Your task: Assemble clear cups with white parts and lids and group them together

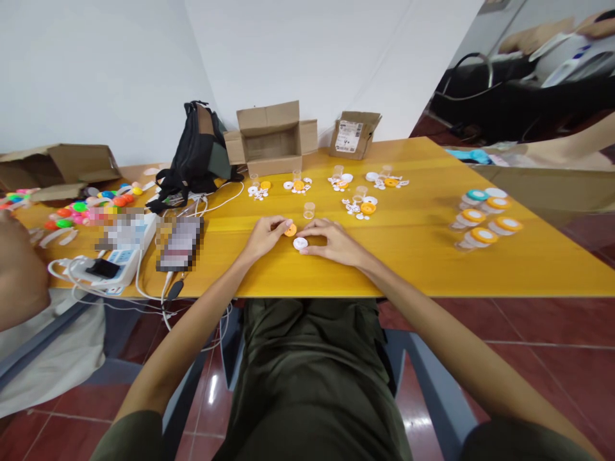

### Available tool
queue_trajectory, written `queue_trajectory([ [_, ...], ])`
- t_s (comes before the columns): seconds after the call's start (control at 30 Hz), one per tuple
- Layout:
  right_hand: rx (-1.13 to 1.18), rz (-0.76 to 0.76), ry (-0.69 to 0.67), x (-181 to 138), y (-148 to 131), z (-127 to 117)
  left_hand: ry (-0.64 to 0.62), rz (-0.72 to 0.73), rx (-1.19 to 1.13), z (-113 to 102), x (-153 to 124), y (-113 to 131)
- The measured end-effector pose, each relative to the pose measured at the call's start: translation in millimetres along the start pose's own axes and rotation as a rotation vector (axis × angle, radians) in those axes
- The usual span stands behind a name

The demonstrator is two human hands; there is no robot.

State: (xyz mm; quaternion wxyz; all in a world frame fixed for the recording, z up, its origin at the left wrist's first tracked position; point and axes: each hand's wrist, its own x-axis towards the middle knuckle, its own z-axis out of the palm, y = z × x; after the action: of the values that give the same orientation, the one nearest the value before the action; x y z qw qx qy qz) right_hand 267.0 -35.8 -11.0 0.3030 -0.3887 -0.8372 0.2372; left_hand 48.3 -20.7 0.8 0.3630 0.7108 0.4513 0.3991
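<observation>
My left hand (266, 238) pinches a small round orange plastic piece (290, 230) between thumb and fingers, just above the yellow table (408, 269). Close beside it, my right hand (334, 242) grips a white round plastic disc (300, 243) by its edge, thumb below and fingers curled over. The two pieces are near each other but apart. Beyond my hands stands a small clear plastic cup (309, 210). Farther back lie several groups of parts, each with an orange ring (368, 208), small white pieces (353, 208) and a clear cup (360, 191).
Several capped clear containers (482, 237) stand at the right. An open cardboard box (271, 144), a smaller box (354, 136) and a black backpack (199, 150) line the wall. A power strip (127, 256), cables and a phone (181, 244) lie left, near another person's arm (22, 275).
</observation>
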Motion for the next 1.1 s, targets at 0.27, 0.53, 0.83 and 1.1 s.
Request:
queue_trajectory([
  [0.27, 0.170, 0.039, 0.072, 0.4, -6.4, -2.6, 0.008, -0.019, -0.110, 2.2, 1.0, 2.7],
  [0.53, 0.373, 0.139, 0.192, 9.3, -2.3, -2.3, -0.046, -0.035, -0.218, 12.9, -0.8, 12.5],
  [0.83, 0.460, 0.147, 0.186, 8.8, -9.5, -2.3, -0.066, -0.006, -0.266, 12.4, -2.3, 11.3],
  [1.1, 0.521, 0.188, 0.159, 0.5, -3.4, -10.4, -0.172, 0.121, 0.119, 4.6, -14.0, 9.0],
])
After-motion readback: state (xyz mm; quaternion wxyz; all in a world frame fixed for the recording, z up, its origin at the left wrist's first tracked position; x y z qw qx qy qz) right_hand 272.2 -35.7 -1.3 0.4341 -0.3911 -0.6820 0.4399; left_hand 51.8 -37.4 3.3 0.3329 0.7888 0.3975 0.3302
